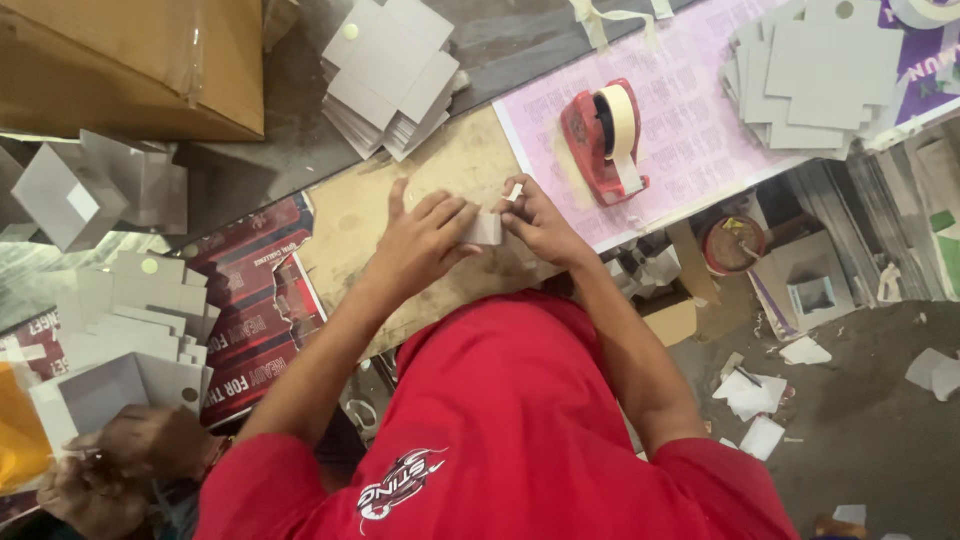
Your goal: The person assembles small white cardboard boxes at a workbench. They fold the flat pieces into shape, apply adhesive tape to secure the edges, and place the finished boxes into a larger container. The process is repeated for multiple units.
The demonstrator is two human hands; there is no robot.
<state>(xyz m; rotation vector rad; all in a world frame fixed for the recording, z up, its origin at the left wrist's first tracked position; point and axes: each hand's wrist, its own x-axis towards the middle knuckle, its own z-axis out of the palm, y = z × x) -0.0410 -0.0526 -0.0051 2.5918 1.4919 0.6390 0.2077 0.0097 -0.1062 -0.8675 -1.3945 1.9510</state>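
Two hands are being pressed around a small folded grey cardboard piece (484, 229) on the brown tabletop (455, 160): the left hand (425, 240) is being clamped along one side, the right hand (540, 222) pinched on the other. It is judged light, stiff, crushable; best gripped by its edges.

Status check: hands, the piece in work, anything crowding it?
Left hand and right hand both pinching a small grey card piece over the brown board. Red tape dispenser just beyond the right hand, apart. Another person's hands at the far left.
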